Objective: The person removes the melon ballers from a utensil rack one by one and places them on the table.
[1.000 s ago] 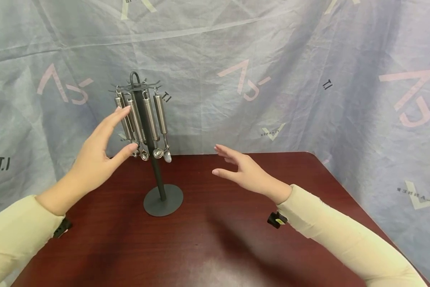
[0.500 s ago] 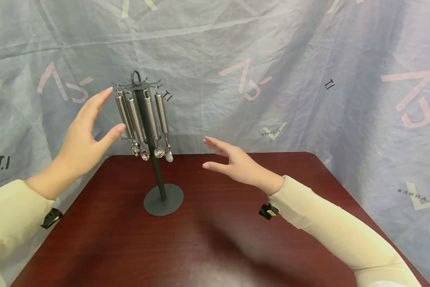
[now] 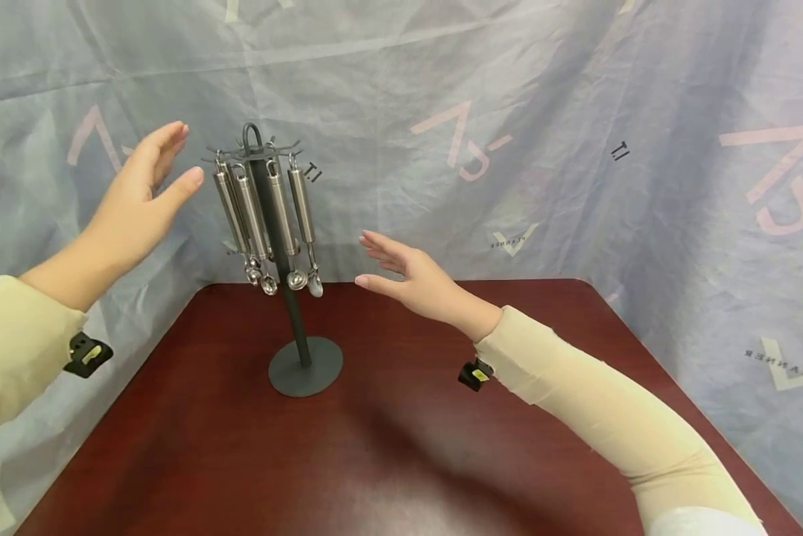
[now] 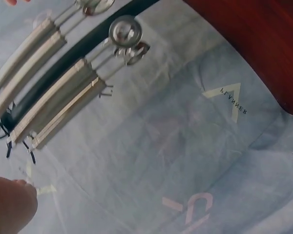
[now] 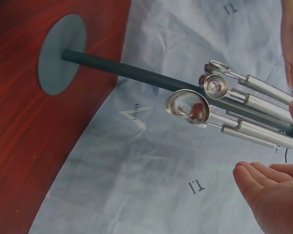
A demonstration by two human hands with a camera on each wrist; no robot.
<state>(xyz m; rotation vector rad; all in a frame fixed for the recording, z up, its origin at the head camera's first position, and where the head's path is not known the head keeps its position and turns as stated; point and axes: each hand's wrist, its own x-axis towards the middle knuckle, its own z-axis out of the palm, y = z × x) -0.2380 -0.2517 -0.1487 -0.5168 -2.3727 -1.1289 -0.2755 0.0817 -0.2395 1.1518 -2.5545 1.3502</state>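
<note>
A dark grey stand (image 3: 297, 327) with a round base (image 3: 305, 376) and a hooked top rises from the table. From its hooks hang several steel utensils (image 3: 279, 216) with tube handles and small bowls at their lower ends. In the right wrist view one utensil ends in a wide scoop bowl (image 5: 189, 108). My left hand (image 3: 129, 197) is raised left of the hooks, fingers loosely bent, holding nothing. To the right of the stand, my right hand (image 3: 418, 279) floats above the table, fingers extended and thumb apart, also holding nothing. Both hands stay apart from the utensils in the head view.
The dark red table (image 3: 401, 461) has a back edge close behind the stand. A wrinkled grey cloth (image 3: 542, 149) with printed letters hangs behind and at both sides. Each wrist carries a small black device (image 3: 475, 374) below the sleeve.
My left hand has moved up and left, away from in front of the utensils to beside the hooks. My right hand has moved up and left, closer to the stand.
</note>
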